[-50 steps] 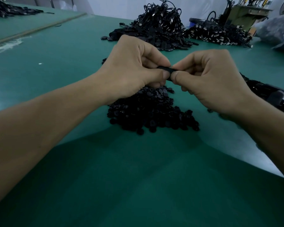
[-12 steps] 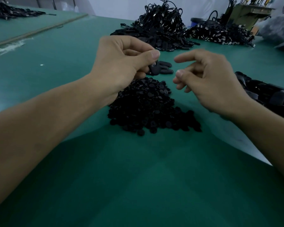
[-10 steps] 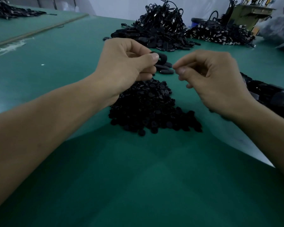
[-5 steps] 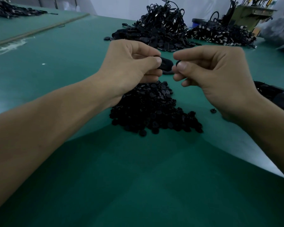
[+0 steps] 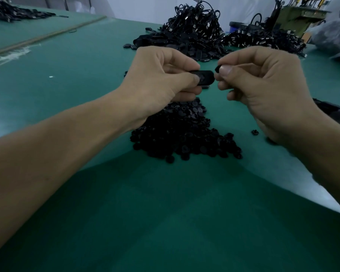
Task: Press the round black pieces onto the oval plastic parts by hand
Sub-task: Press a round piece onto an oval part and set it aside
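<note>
My left hand (image 5: 161,79) pinches a black oval plastic part (image 5: 205,77) between thumb and fingers, its flat face turned toward me, above the table. My right hand (image 5: 263,85) pinches a small round black piece (image 5: 217,68) between thumb and forefinger, right beside the oval part's right end. A heap of round black pieces (image 5: 181,132) lies on the green table (image 5: 165,213) below both hands.
A big pile of black oval parts and corded parts (image 5: 190,34) sits behind the hands, with another pile (image 5: 263,40) to its right. More black parts (image 5: 334,112) lie at the right edge. One loose round piece (image 5: 254,132) lies by my right wrist.
Both hands have drawn closer together; the right hand has brought the round piece up to the end of the oval part held in the left hand.
</note>
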The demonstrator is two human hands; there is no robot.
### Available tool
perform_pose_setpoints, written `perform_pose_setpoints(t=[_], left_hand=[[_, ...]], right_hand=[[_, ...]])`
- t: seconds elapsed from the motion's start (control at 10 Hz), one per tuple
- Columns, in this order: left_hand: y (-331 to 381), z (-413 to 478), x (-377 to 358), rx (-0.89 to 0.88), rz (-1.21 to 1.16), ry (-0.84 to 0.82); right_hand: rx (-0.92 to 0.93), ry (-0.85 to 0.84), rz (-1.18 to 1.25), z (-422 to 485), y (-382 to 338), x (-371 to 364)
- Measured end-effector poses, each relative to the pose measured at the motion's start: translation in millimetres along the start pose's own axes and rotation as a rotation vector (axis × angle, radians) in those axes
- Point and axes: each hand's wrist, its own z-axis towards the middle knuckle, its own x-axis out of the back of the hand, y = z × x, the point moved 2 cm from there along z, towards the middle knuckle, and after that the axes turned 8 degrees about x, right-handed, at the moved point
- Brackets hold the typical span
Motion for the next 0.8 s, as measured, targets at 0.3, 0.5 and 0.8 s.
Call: perform_pose_setpoints(t=[0.3,0.5,0.8], left_hand=[[1.0,-1.0,1.7,-0.013,-0.016,0.014],[-0.9,0.5,2.8,-0.027,-0.002,0.021],[-0.3,-0.5,2.7,-0.021,-0.008,0.023]], right_hand=[[-0.075,-0.033,0.130,-1.1,-0.2,-2.9],[-0.075,-0.011,0.128,-1.4,-1.0,-2.8],[-0.018,-0.015,0.023,-0.8,-3.3,-0.1]])
